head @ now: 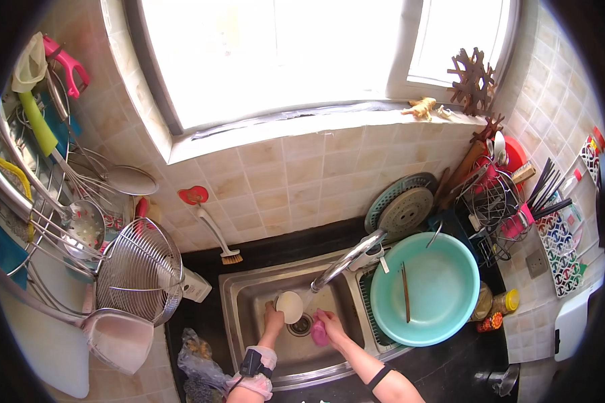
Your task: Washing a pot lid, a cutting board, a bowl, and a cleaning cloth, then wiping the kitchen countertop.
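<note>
My left hand (pixel 273 318) grips a small white bowl (pixel 289 307) by its edge, low in the stainless steel sink (pixel 257 292). In my right hand (pixel 331 328) is a crumpled pink cloth (pixel 319 332), a short way right of the bowl. Between the two lies the sink drain (pixel 299 326). The metal faucet (pixel 350 259) reaches down from the upper right, its spout above the gap between my hands, and water seems to run from it. A turquoise plastic basin (pixel 426 292) stands right of the sink, with a pair of chopsticks (pixel 406 292) inside.
A wire strainer (pixel 138 272), a spatula (pixel 121 337) and other utensils hang at the left. A cleaning brush (pixel 217 234) hangs on the tiled wall. Plastic bags (pixel 199 355) lie left of the sink. Spice jars (pixel 504 301) and a utensil rack (pixel 484 216) stand beyond the basin.
</note>
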Motion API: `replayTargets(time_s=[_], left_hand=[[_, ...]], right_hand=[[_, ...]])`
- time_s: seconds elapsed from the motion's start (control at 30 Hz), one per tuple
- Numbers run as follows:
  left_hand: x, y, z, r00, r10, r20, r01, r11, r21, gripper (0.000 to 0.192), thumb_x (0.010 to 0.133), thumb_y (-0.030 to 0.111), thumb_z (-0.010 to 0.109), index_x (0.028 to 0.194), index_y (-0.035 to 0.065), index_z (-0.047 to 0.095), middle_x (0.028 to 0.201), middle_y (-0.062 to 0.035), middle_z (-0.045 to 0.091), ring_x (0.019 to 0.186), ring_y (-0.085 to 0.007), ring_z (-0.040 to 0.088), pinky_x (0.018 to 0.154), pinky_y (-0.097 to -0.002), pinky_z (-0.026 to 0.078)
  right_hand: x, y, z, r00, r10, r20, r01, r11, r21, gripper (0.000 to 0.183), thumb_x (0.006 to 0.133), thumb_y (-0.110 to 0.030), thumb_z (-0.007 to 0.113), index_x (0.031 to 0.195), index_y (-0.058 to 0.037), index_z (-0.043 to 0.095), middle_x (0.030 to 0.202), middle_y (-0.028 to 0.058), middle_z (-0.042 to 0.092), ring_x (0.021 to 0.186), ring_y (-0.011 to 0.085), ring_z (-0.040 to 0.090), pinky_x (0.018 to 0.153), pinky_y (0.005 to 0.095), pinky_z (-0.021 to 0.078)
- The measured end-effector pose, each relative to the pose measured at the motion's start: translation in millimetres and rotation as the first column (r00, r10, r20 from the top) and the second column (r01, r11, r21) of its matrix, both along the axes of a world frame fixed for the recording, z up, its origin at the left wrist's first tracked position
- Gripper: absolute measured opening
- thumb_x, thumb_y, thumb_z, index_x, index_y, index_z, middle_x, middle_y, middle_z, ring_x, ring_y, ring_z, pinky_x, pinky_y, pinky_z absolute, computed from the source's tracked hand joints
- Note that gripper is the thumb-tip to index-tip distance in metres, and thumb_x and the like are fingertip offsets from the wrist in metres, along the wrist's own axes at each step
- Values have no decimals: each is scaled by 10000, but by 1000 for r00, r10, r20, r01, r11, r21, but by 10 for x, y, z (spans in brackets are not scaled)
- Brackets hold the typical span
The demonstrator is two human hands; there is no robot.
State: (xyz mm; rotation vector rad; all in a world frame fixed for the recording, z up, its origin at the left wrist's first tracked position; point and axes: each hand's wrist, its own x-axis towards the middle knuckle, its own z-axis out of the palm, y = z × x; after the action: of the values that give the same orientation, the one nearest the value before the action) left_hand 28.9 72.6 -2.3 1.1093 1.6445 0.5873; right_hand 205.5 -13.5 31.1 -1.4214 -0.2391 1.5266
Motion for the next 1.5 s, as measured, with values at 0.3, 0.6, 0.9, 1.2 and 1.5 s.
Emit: replayTargets(time_s=[0.3,0.6,0.9,1.2,1.5], left_hand=[[279,-333,-11,991,-120,-57,132,941,313,483,965,432,382,1330,117,353,1215,-213,534,1098,-365,550,738,-443,555],[148,-182,330,885,-129,447,187,978,-89,602,940,592,267,1323,137,362,1255,-111,485,1065,-265,569,713,-406,562],[292,-8,569,923,-350,157,307,919,248,470,949,425,402,1127,32,589,986,-160,635,958,-212,607,822,-323,464],[296,28,49,883,-467,-47,427,839,-337,462,848,463,497,1122,111,618,902,-122,683,787,-247,664,729,-367,498],[495,232,-96,680,-729,-79,726,684,-67,443,785,59,391,1208,67,524,853,-127,644,595,-231,607,462,-353,458]], right_hand=[[-388,542,89,974,29,-225,-18,999,49,241,952,-145,442,1061,12,589,805,43,598,641,97,522,591,230,440],[-282,532,173,920,343,-191,-333,939,83,418,880,-4,448,1296,-18,422,1028,91,578,837,170,583,690,270,485],[-160,86,391,-88,480,873,-884,366,-290,474,783,-22,546,1244,-8,436,1141,226,538,902,325,614,731,396,507],[450,17,226,785,256,564,-453,859,240,290,830,-19,539,1107,52,488,1013,168,587,972,256,601,820,346,475],[263,458,345,-118,219,969,-777,587,-228,449,772,-139,590,1206,-68,496,1128,181,504,1032,400,495,855,459,445]])
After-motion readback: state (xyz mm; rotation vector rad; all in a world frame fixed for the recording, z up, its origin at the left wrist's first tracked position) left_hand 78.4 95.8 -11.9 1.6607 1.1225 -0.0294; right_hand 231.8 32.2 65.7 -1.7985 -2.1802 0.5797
